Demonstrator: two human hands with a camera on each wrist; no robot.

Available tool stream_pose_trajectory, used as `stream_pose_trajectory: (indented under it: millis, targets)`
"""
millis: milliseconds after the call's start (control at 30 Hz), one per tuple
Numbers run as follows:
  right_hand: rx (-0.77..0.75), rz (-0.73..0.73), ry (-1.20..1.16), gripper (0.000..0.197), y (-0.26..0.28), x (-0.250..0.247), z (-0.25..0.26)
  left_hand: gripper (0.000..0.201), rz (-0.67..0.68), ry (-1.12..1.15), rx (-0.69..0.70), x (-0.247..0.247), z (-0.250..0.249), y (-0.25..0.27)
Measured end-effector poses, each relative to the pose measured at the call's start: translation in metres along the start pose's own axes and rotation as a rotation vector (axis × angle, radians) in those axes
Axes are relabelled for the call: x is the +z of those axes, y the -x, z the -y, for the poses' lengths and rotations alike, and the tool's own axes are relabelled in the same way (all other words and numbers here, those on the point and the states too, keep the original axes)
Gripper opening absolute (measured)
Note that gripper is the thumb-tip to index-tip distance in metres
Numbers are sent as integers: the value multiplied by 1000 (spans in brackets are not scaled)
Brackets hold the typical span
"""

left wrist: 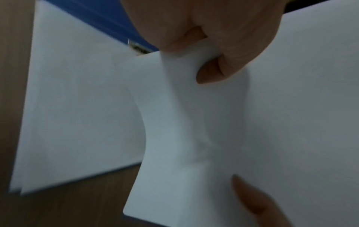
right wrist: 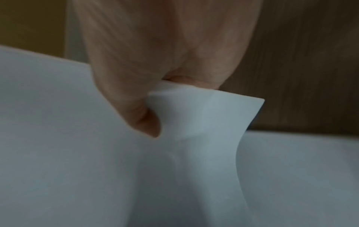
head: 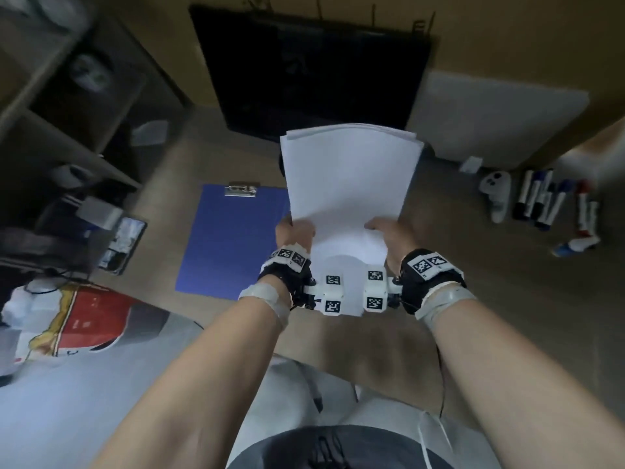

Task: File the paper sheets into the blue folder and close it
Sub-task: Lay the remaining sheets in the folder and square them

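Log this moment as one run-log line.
left hand: pinches paper sheets | right hand: pinches same sheets | sheets: held above desk | blue folder: flat on desk, no sheets filed

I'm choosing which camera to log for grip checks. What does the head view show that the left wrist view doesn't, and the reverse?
Only the head view shows the right hand and left hand together gripping the near corners of the white paper sheets, the whole flat blue folder with its metal clip, and the marker pens on the wooden desk.

Only the left wrist view shows the left thumb buckling the gripped paper corner.

Both show the sheets held above the desk and part of the blue folder.
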State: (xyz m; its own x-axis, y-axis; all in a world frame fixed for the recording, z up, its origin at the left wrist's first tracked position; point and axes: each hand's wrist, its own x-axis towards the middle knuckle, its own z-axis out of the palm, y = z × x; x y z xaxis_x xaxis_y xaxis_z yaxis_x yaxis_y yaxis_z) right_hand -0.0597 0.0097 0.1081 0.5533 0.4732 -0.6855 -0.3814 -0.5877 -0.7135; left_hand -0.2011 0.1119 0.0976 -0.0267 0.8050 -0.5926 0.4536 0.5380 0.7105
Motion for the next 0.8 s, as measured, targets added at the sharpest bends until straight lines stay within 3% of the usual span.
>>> stream_pose_trajectory:
  millis: [67, 167, 233, 367, 567, 667, 800]
  targets:
    - [-44, 34, -107, 7, 12, 51, 17, 29, -34, 2, 15, -45, -8, -15]
    - [-110, 110, -155, 15, 28, 126, 29, 35, -89, 25, 56, -113, -6, -51]
    - [-133, 112, -175, 12, 38, 172, 30, 35, -133, 100, 64, -151, -3, -76]
    - [-150, 73, -113, 23, 45, 244, 25, 33, -146, 208, 51, -205, 0, -120]
    - [-118, -11, -33, 20, 43, 281, 17, 39, -73, 127, 65, -244, 17, -159]
    - [-117, -38, -21, 21, 45, 287, 18, 27, -43, 103, 86, -247, 18, -163]
    - [-114, -77, -79, 30, 47, 290, 29, 25, 30, 87, 124, -249, 1, -167]
